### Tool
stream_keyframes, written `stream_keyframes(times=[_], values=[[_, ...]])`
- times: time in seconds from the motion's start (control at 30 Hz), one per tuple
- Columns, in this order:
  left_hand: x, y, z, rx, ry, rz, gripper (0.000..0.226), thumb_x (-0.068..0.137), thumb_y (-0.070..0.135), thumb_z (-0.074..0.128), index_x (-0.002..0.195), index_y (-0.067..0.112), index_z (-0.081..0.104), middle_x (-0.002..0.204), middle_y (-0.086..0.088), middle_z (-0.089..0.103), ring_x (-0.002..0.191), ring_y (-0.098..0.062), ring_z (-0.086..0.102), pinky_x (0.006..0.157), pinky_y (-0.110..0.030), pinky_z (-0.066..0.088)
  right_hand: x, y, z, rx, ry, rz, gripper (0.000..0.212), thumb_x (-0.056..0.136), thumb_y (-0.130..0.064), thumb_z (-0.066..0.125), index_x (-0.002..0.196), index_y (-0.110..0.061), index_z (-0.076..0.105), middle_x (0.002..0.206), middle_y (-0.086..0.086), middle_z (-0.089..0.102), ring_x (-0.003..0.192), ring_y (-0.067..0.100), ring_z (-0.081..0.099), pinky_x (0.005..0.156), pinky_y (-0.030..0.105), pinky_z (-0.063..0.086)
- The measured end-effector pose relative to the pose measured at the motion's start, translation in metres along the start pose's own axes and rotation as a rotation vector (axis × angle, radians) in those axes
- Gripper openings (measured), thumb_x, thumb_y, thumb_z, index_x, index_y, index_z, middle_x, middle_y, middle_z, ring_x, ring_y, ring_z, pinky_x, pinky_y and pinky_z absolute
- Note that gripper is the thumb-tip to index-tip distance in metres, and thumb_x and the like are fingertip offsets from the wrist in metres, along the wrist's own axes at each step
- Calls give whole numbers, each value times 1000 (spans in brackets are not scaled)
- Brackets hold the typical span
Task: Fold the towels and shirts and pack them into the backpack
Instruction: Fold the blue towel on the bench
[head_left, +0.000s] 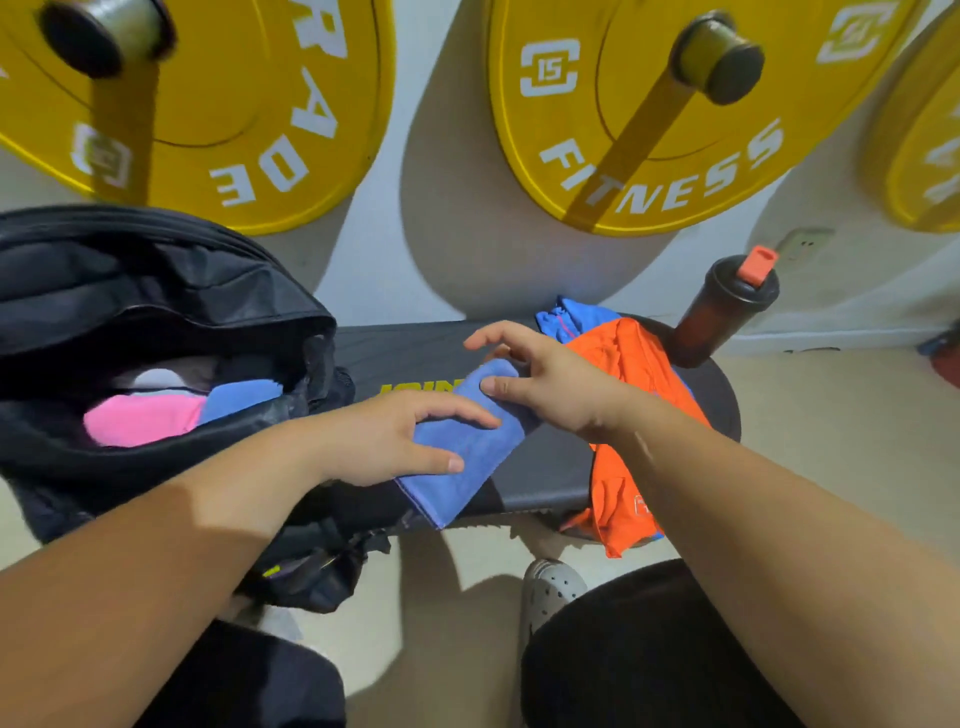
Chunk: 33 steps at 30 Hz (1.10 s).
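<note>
A folded blue towel (462, 462) lies on the black bench (550, 467), its near end hanging over the front edge. My left hand (384, 441) rests flat on its left side, fingers spread. My right hand (545, 384) pinches the towel's far end between thumb and fingers. The black backpack (130, 291) stands open on the bench's left end, with a pink cloth (140, 418) and a blue cloth (239, 397) inside. An orange shirt (623, 374) lies on the right end, with a blue garment (571, 317) behind it.
A dark shaker bottle (722, 312) with an orange cap stands on the bench's far right corner. Yellow weight plates (649, 130) hang on pegs on the wall behind. My knees and a grey shoe (550, 587) are below the bench's front edge.
</note>
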<state>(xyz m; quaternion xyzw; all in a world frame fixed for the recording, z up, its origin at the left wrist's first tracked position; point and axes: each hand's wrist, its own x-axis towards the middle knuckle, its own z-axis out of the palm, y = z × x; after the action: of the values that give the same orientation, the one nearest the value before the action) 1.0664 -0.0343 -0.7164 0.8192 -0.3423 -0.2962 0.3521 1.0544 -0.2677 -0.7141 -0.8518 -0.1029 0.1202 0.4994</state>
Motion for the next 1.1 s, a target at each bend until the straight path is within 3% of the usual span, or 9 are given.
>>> stream_keyframes(times=[0.13, 0.2, 0.27, 0.33, 0.57, 0.67, 0.73, 0.9, 1.1], values=[[-42, 2, -22, -135, 25, -53, 49, 89, 19, 72, 124, 51, 59, 135, 34, 52, 131, 13, 39, 110, -20, 27, 14, -45, 23, -26, -29, -64, 28, 92, -13, 66, 114, -29, 61, 106, -6, 63, 97, 19, 59, 91, 40, 50], [-62, -2, -31, -148, 92, -71, 49, 87, 19, 73, 122, 51, 60, 134, 32, 53, 132, 10, 41, 113, -27, 29, 26, -63, 37, -61, -49, -73, 26, 92, -16, 66, 114, -28, 62, 95, 1, 62, 85, 31, 55, 82, 42, 50], [-83, -9, -42, -162, 182, -90, 49, 86, 17, 74, 120, 49, 62, 132, 33, 55, 130, 13, 41, 111, -23, 30, 42, -82, 52, -77, -46, -85, 27, 93, -19, 66, 119, -27, 62, 87, 0, 58, 76, 17, 50, 75, 35, 48], [-106, -18, -55, -170, 255, -109, 49, 86, 13, 75, 119, 47, 64, 129, 34, 56, 127, 17, 41, 107, -18, 31, 60, -104, 68, -60, -22, -83, 26, 96, -23, 63, 122, -26, 63, 103, -2, 63, 85, 8, 55, 80, 29, 50], [-180, -65, -93, -216, 559, -269, 50, 86, 17, 76, 118, 53, 63, 128, 36, 52, 121, 15, 45, 99, -20, 39, 124, -164, 120, -130, -154, -106, 30, 102, -14, 51, 127, -20, 65, 126, -5, 66, 117, 12, 59, 102, 26, 45], [-198, -82, -100, -258, 673, -313, 49, 86, 16, 75, 117, 52, 64, 127, 38, 52, 121, 23, 39, 93, -14, 36, 155, -180, 137, -340, -271, -145, 47, 101, -10, 47, 144, -27, 50, 146, -6, 52, 132, 13, 48, 111, 24, 34], [-205, -95, -104, -277, 728, -356, 48, 86, 15, 74, 116, 51, 64, 129, 33, 54, 120, 20, 43, 90, -13, 39, 176, -191, 141, -459, -263, -178, 58, 100, -11, 46, 152, -34, 36, 153, -5, 43, 135, 16, 45, 100, 16, 32], [-194, -115, -123, -325, 754, -494, 47, 87, 11, 71, 123, 42, 63, 123, 20, 55, 94, 11, 56, 71, -7, 44, 222, -205, 124, -521, -221, -164, 72, 100, -9, 45, 157, -40, 14, 159, -4, 32, 115, 13, 49, 79, 16, 33], [-125, -135, -145, -433, 667, -527, 44, 87, 12, 71, 119, 42, 66, 116, 3, 65, 96, -18, 65, 76, -25, 51, 246, -191, 110, -422, -269, -159, 78, 95, 2, 49, 156, -40, 22, 160, -5, 32, 147, 13, 30, 109, 26, 33]])
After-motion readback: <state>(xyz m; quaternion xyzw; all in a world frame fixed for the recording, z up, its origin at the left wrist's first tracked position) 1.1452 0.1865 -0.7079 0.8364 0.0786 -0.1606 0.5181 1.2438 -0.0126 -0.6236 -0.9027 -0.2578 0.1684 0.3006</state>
